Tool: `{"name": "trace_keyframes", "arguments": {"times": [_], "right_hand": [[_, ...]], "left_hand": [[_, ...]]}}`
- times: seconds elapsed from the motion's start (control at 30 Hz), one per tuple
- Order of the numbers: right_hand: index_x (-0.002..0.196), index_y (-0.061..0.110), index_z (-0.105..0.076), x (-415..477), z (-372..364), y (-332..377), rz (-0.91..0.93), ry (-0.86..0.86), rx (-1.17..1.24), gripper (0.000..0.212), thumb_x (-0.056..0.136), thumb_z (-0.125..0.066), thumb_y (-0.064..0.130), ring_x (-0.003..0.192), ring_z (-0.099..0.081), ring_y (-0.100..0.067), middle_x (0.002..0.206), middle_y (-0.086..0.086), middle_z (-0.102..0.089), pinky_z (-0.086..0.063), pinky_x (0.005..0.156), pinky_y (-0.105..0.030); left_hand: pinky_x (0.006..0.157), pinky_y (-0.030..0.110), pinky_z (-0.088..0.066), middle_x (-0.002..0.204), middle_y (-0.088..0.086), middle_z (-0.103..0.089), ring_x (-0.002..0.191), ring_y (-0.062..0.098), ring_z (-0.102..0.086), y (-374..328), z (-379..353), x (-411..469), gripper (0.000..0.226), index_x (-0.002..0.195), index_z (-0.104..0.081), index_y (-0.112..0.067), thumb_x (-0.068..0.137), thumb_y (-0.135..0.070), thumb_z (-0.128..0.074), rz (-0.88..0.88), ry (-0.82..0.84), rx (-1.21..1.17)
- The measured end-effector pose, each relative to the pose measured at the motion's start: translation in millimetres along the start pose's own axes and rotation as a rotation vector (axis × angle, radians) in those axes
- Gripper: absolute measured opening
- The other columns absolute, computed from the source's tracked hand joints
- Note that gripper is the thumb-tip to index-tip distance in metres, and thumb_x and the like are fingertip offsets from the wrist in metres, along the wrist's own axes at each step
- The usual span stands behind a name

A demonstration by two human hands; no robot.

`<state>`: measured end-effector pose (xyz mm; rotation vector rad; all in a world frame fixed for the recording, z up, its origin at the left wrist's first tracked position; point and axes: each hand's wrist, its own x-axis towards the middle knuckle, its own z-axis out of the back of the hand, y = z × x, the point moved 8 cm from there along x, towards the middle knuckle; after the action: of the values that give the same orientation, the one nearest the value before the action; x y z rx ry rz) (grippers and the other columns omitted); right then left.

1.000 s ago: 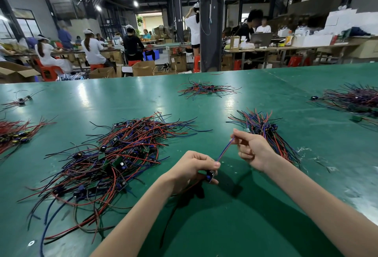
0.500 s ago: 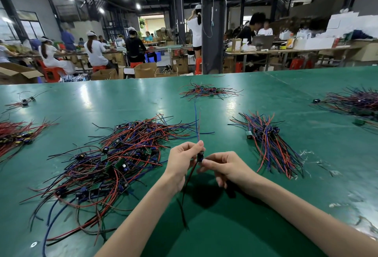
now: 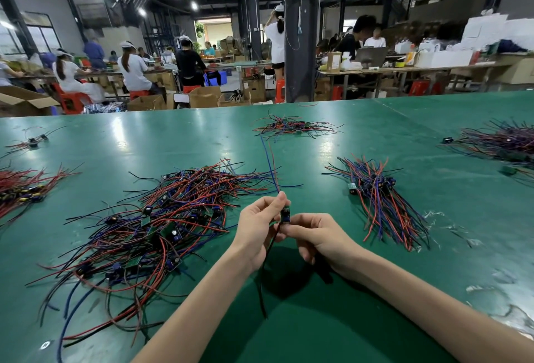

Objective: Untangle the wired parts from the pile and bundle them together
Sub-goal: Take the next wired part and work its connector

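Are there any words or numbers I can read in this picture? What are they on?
None can be read.
Brown carton in the background: pale label, too blurred.
Small boards in the tangled pile: any print too small.
Wired part held by the left hand and right hand: no readable marking.

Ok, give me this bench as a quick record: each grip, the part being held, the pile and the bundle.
wired part: small dark module, held off the green table, blue and red leads up, dark lead hanging
left grip: bare hand, pinches the leads just above the module
right grip: bare hand, pinches the module's lower end
pile: tangled, left of the hands
bundle: roughly aligned, right of the hands
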<state>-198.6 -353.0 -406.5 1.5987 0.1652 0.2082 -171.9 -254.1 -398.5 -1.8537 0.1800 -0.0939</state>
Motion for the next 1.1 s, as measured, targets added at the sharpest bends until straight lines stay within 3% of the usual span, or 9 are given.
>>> {"name": "trace_keyframes", "arguments": {"times": [0.1, 0.2, 0.33, 0.47, 0.6, 0.73, 0.83, 1.0, 1.1], "right_hand": [[0.078, 0.01, -0.066, 2.2, 2.1, -3.3, -0.012, -0.02, 0.001, 0.011, 0.088, -0.062, 0.01, 0.031, -0.042, -0.007, 0.058, -0.007, -0.062, -0.03, 0.03, -0.017], [0.079, 0.007, -0.063, 4.7, 5.2, -7.4, -0.041, -0.046, 0.026, 0.012, 0.088, -0.056, 0.005, 0.03, -0.043, -0.008, 0.069, -0.018, -0.063, -0.03, 0.03, -0.016], [0.085, 0.002, -0.063, 6.8, 8.2, -6.5, -0.034, -0.069, 0.002, 0.011, 0.088, -0.055, 0.009, 0.03, -0.041, -0.01, 0.094, -0.046, -0.056, -0.03, 0.03, -0.016], [0.087, -0.001, -0.062, 7.2, 11.7, -4.5, -0.03, -0.084, -0.021, 0.017, 0.092, -0.053, 0.012, 0.031, -0.039, -0.008, 0.097, -0.052, -0.05, -0.028, 0.03, -0.016], [0.084, -0.001, -0.061, 6.8, 10.8, -5.1, -0.041, -0.06, -0.012, 0.016, 0.093, -0.05, 0.008, 0.031, -0.039, -0.007, 0.089, -0.037, -0.059, -0.029, 0.03, -0.016], [0.089, -0.004, -0.06, 7.0, 11.6, -7.0, -0.077, -0.053, -0.001, 0.012, 0.09, -0.049, 0.002, 0.032, -0.04, -0.007, 0.089, -0.033, -0.057, -0.028, 0.031, -0.016], [0.078, 0.003, -0.058, 6.2, 10.6, -6.8, -0.103, -0.02, 0.022, 0.017, 0.088, -0.047, -0.004, 0.033, -0.04, -0.007, 0.082, -0.024, -0.061, -0.028, 0.031, -0.016], [0.087, 0.002, -0.06, 3.3, 5.2, -9.8, -0.175, 0.078, 0.012, 0.015, 0.088, -0.047, -0.005, 0.032, -0.041, -0.005, 0.055, -0.004, -0.054, -0.027, 0.032, -0.015], [0.082, 0.006, -0.063, 1.9, 3.2, -10.3, -0.186, 0.097, 0.017, 0.018, 0.088, -0.05, -0.004, 0.033, -0.041, -0.006, 0.062, -0.006, -0.055, -0.027, 0.033, -0.014]], "left_hand": [[0.044, 0.02, -0.036, 0.051, -0.007, -0.048, 0.043, 0.008, -0.046, -0.2, -1.9, -0.9, 0.025, 0.072, -0.062, -0.017, 0.07, -0.041, -0.068, 0.004, 0.008, 0.002], [0.05, 0.022, -0.043, 0.059, -0.004, -0.057, 0.051, 0.011, -0.053, 0.3, -3.3, -1.2, 0.02, 0.072, -0.063, -0.017, 0.074, -0.037, -0.068, 0.004, 0.018, -0.004], [0.057, 0.022, -0.05, 0.074, 0.002, -0.062, 0.06, 0.012, -0.058, 0.9, -8.5, -2.0, 0.009, 0.087, -0.066, -0.012, 0.083, -0.019, -0.067, -0.006, 0.077, 0.0], [0.066, 0.025, -0.046, 0.077, 0.002, -0.067, 0.067, 0.013, -0.057, -0.1, -13.1, -4.2, 0.013, 0.097, -0.067, -0.011, 0.086, -0.005, -0.064, -0.044, 0.115, 0.057], [0.059, 0.023, -0.045, 0.078, 0.007, -0.067, 0.064, 0.016, -0.056, -1.8, -11.7, -5.8, 0.013, 0.096, -0.066, -0.01, 0.086, -0.003, -0.064, -0.077, 0.093, 0.076], [0.06, 0.027, -0.047, 0.076, 0.008, -0.065, 0.063, 0.015, -0.057, -2.4, -9.2, -4.5, 0.012, 0.094, -0.066, -0.012, 0.086, -0.003, -0.064, -0.101, 0.055, 0.074], [0.062, 0.03, -0.048, 0.073, 0.008, -0.063, 0.064, 0.017, -0.056, -2.1, -6.4, -3.1, 0.012, 0.092, -0.066, -0.012, 0.084, -0.002, -0.065, -0.115, 0.022, 0.073], [0.064, 0.018, -0.047, 0.072, -0.004, -0.063, 0.064, 0.001, -0.059, -6.3, 3.1, 2.0, 0.014, 0.089, -0.066, -0.015, 0.085, -0.002, -0.066, -0.167, -0.075, 0.082], [0.059, 0.012, -0.045, 0.073, -0.007, -0.064, 0.065, -0.002, -0.06, -8.6, 8.2, 3.2, 0.012, 0.09, -0.066, -0.017, 0.085, -0.005, -0.066, -0.173, -0.1, 0.072]]}}
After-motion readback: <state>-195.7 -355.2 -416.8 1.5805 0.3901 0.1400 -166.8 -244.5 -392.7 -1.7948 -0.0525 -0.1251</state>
